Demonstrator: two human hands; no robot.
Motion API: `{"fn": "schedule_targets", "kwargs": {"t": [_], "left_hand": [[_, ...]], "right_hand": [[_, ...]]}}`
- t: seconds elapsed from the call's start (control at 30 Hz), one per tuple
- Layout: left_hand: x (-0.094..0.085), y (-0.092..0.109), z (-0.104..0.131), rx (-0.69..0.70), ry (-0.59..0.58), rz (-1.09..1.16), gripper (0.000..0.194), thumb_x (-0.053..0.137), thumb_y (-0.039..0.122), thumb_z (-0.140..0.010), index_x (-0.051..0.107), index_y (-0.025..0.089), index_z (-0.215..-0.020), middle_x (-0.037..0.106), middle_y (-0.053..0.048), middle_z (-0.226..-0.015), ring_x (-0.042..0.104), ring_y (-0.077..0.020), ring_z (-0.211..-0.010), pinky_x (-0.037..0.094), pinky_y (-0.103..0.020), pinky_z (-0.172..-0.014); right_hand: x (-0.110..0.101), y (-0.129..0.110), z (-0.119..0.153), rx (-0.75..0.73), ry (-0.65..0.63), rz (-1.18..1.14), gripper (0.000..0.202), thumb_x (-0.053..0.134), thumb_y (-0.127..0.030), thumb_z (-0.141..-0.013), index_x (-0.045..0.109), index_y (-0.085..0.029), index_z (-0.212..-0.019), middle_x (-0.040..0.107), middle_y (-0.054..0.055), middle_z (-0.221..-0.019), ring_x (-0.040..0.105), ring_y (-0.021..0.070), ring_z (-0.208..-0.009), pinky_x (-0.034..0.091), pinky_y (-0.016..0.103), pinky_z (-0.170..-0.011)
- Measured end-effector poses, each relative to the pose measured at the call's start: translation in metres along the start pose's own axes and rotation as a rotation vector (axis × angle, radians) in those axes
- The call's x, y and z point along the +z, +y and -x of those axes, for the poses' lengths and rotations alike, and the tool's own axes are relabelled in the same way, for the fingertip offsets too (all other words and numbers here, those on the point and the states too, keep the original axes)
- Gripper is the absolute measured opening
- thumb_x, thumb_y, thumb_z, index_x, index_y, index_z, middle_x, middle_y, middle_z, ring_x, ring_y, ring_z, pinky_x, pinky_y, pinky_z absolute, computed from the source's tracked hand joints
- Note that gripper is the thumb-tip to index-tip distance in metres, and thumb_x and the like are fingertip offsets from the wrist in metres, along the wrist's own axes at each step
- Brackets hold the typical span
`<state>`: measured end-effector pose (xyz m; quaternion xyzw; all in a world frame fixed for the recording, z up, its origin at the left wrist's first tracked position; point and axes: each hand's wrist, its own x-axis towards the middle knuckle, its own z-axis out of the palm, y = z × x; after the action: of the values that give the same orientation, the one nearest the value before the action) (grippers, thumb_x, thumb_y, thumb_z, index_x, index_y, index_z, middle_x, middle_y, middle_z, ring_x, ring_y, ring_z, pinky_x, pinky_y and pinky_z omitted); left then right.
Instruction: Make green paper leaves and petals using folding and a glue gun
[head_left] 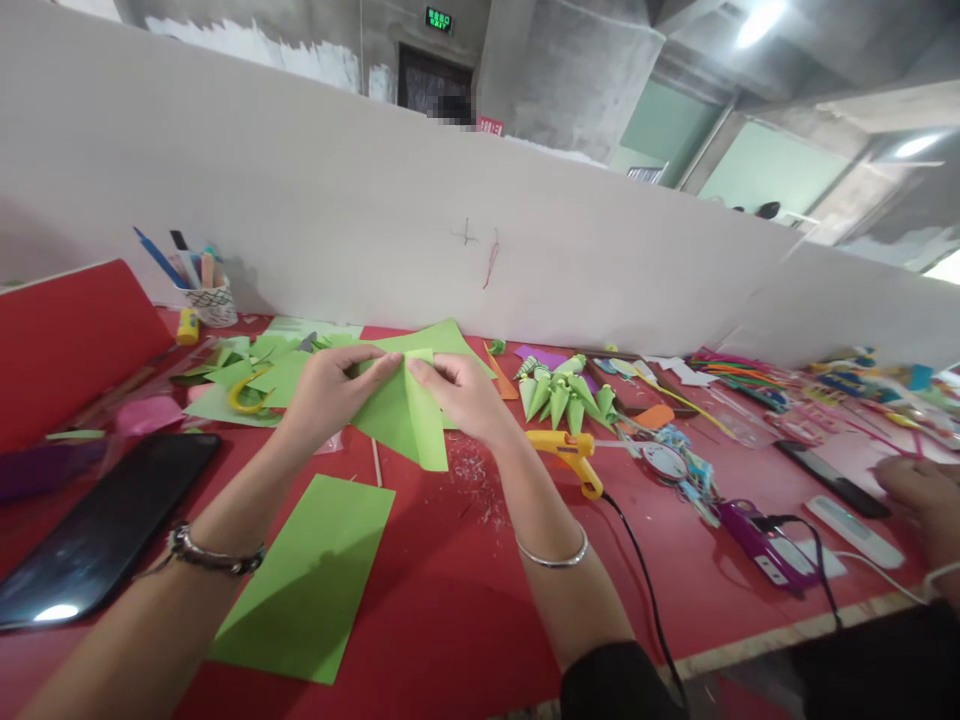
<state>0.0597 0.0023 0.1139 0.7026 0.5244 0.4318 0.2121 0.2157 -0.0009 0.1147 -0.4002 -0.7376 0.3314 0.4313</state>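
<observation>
Between both hands a green sheet of paper (405, 425) is held up, with a fold running down its middle. My left hand (334, 385) pinches its upper left edge between thumb and fingers. At the upper right edge my right hand (461, 390) grips the same sheet, thumb on the near face. Below them, a flat green paper rectangle (307, 580) lies on the red table (450, 630). Green paper scraps (259, 375) and yellow-handled scissors (249, 392) lie left of my left hand. A cluster of green paper cones (562, 395) sits to the right.
A yellow glue gun (574, 455) with a black cord lies right of my right forearm. Further right are a purple power strip (769, 545) and another person's hand (919, 500). A black tablet (112, 520) and a pen cup (211, 300) stand left. A white partition (375, 200) closes the back.
</observation>
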Motion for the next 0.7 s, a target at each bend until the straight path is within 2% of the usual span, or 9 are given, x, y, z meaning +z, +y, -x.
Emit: {"fn": "schedule_targets", "kwargs": {"t": [0.17,0.37,0.53,0.63,0.7], "left_hand": [[0.0008,-0.002,-0.001,-0.122,0.008,0.133,0.032,0.055,0.047,-0.069,0.066,0.018,-0.064,0.062,-0.001,-0.06,0.049,-0.0115,-0.049,0.034,-0.02,-0.04],[0.0004,-0.0039,-0.0022,-0.294,-0.016,0.378,0.03,0.061,0.047,-0.063,0.066,0.017,-0.061,0.062,-0.002,-0.058,0.049,-0.0105,-0.044,0.037,-0.021,-0.038],[-0.0002,-0.003,-0.0019,-0.251,0.03,0.325,0.027,0.06,0.044,-0.066,0.065,0.017,-0.063,0.062,-0.002,-0.061,0.05,-0.0117,-0.049,0.037,-0.022,-0.041],[-0.0021,-0.0021,-0.0017,-0.179,0.093,0.193,0.027,0.056,0.042,-0.069,0.064,0.017,-0.063,0.059,-0.001,-0.059,0.046,-0.011,-0.048,0.033,-0.022,-0.04],[-0.0045,-0.0023,-0.0022,-0.105,0.088,0.092,0.03,0.053,0.043,-0.071,0.061,0.017,-0.059,0.053,0.001,-0.053,0.042,-0.0098,-0.046,0.028,-0.022,-0.039]], "right_hand": [[0.0047,-0.0006,-0.0015,0.026,0.06,-0.06,0.043,0.04,-0.045,-0.083,0.019,-0.02,-0.055,0.016,-0.006,-0.052,0.018,0.005,-0.045,0.014,0.021,-0.041],[0.0077,-0.0002,-0.0019,-0.021,0.107,-0.041,0.04,0.037,-0.04,-0.085,0.019,-0.019,-0.056,0.017,-0.006,-0.053,0.018,0.0055,-0.046,0.016,0.022,-0.043],[0.0091,-0.0009,-0.0005,-0.034,0.148,0.098,0.04,0.036,-0.04,-0.085,0.018,-0.019,-0.056,0.018,-0.005,-0.052,0.019,0.0059,-0.047,0.016,0.023,-0.044],[0.0081,-0.0005,-0.0012,-0.014,0.187,0.143,0.04,0.035,-0.041,-0.085,0.019,-0.019,-0.056,0.02,-0.005,-0.051,0.02,0.0058,-0.046,0.016,0.023,-0.044],[0.0057,0.0004,-0.0021,0.0,0.222,0.143,0.04,0.034,-0.042,-0.085,0.02,-0.019,-0.056,0.02,-0.005,-0.05,0.022,0.0057,-0.045,0.017,0.023,-0.044]]}}
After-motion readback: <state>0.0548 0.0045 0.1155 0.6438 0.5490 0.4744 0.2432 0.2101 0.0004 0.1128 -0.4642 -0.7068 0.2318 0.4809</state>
